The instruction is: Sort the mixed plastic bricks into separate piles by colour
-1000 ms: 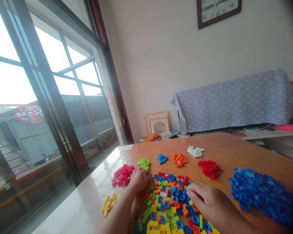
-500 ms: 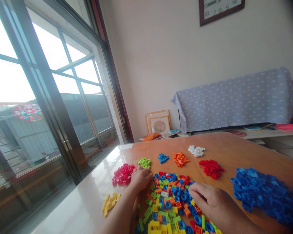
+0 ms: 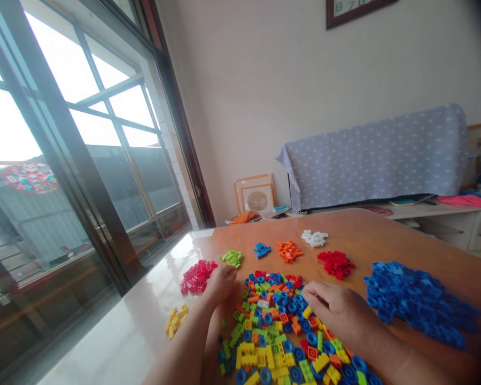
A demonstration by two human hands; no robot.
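Observation:
A mixed heap of small plastic bricks (image 3: 276, 326) in blue, red, green, yellow and orange lies on the wooden table (image 3: 385, 235) in front of me. My left hand (image 3: 221, 283) rests curled at the heap's left edge, beside a pile of pink-red bricks (image 3: 196, 275). Its fingers are folded under, and what they hold, if anything, is hidden. My right hand (image 3: 336, 310) lies on the heap's right side with its fingertips pinched together among blue pieces.
Sorted piles ring the heap: yellow (image 3: 175, 321), light green (image 3: 232, 258), small blue (image 3: 261, 249), orange (image 3: 288, 250), white (image 3: 313, 238), red (image 3: 335, 263) and a large blue pile (image 3: 412, 299). A big window (image 3: 64, 160) is at the left. A cloth-covered object (image 3: 377, 158) stands behind.
The view has tilted down and shifted a little, so more of the mixed heap shows. Both hands stay at the heap, with the right one edged slightly toward its middle.

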